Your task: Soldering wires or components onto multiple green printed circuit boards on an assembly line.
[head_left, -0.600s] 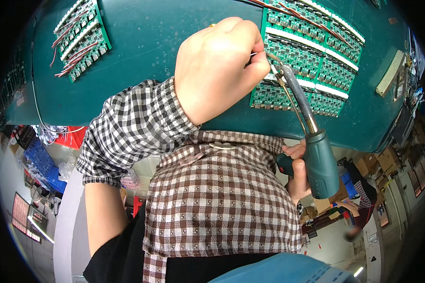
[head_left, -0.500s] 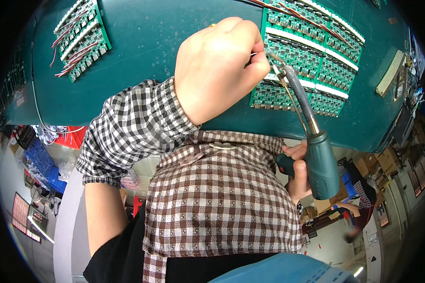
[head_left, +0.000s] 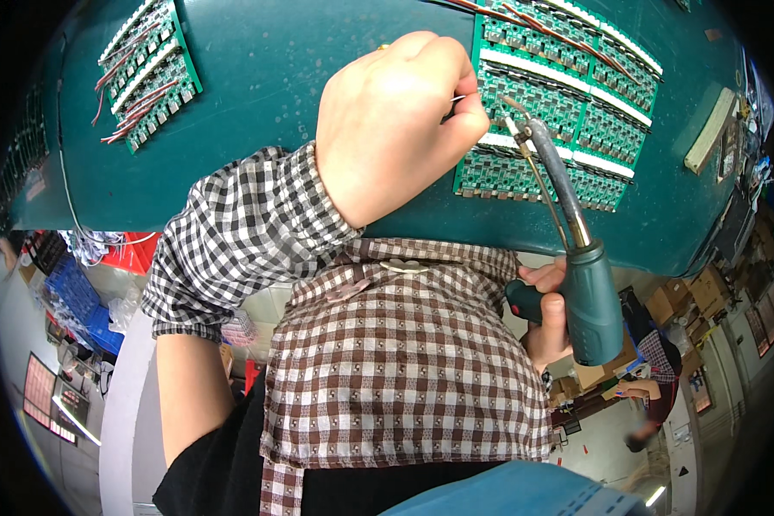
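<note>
A green circuit board panel, with rows of small parts and white connector strips, lies on the dark green table. Over its left edge my left hand is closed, a thin wire pinched between thumb and forefinger. Most of that wire is hidden behind the fingers. My right hand grips the dark green handle of a soldering gun. The gun's bent metal tip and thin feed tube hang over the board, a little to the right of the left fingertips.
Red, black and white wires lie across the panel's far part. Another wired board panel sits at the table's far left. A pale block rests near the right edge. Beyond the table at right, another person is bent over boxes.
The soldering gun has shifted slightly right and down, so its tip has drawn away from the left fingertips. The left hand has barely moved and keeps its pinch.
</note>
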A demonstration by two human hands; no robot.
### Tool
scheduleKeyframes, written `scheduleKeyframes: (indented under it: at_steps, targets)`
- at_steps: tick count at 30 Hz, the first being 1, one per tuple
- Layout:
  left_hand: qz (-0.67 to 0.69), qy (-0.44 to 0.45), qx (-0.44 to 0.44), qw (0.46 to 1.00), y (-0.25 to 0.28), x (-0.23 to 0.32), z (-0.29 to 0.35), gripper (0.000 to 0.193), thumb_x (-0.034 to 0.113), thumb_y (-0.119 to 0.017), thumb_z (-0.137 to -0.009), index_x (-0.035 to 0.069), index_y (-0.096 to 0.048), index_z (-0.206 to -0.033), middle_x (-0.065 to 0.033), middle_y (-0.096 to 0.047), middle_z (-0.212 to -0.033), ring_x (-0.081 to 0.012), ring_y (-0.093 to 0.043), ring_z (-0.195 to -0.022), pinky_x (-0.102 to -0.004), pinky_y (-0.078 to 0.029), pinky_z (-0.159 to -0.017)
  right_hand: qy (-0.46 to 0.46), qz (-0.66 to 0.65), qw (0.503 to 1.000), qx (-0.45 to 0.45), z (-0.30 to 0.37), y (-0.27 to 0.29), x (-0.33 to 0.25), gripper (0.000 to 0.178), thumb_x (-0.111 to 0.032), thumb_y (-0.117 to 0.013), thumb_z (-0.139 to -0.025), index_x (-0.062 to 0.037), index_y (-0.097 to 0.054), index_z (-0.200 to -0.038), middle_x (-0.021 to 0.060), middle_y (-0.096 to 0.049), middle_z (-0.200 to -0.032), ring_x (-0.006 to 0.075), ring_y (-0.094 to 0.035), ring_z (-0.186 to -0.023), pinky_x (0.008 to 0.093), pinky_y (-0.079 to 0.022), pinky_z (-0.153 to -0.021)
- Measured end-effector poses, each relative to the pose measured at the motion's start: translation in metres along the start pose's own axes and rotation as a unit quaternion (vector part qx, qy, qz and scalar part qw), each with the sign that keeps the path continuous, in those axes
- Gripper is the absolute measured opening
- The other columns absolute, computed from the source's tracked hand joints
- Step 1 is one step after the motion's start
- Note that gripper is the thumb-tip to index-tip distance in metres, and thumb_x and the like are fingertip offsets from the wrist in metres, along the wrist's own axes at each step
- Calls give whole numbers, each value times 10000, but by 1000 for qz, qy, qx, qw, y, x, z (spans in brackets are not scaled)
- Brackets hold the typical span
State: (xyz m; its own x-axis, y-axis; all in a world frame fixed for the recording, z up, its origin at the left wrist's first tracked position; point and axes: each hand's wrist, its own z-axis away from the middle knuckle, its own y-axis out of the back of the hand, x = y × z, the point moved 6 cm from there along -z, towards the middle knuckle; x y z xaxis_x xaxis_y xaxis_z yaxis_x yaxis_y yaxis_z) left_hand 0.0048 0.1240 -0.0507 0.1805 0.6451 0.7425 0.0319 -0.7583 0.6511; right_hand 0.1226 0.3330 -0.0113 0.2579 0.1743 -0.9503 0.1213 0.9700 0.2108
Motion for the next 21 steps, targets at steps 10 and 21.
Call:
scheduleKeyframes:
  at_steps: [10, 21]
  targets:
    - [-52, -28, -15, 998, 43, 2, -14, 206, 56, -704, -740, 26, -599, -916, -72, -572, -855, -174, -587, -743, -284, -487, -673, 39, -91, 993, 59, -18, 16, 0, 444, -272, -615, -846, 90, -510, -1081, 97, -519, -759, 218, -558, -701, 379, -552, -634]
    - [-201, -22, 48, 978, 61, -52, -57, 143, 94, -672, -790, 39, -595, -899, -80, -598, -838, -238, -604, -743, -334, -488, -678, 47, -183, 980, 64, -29, 26, 5, 441, -176, -615, -821, 129, -475, -1108, 133, -531, -782, 229, -573, -703, 393, -573, -647]
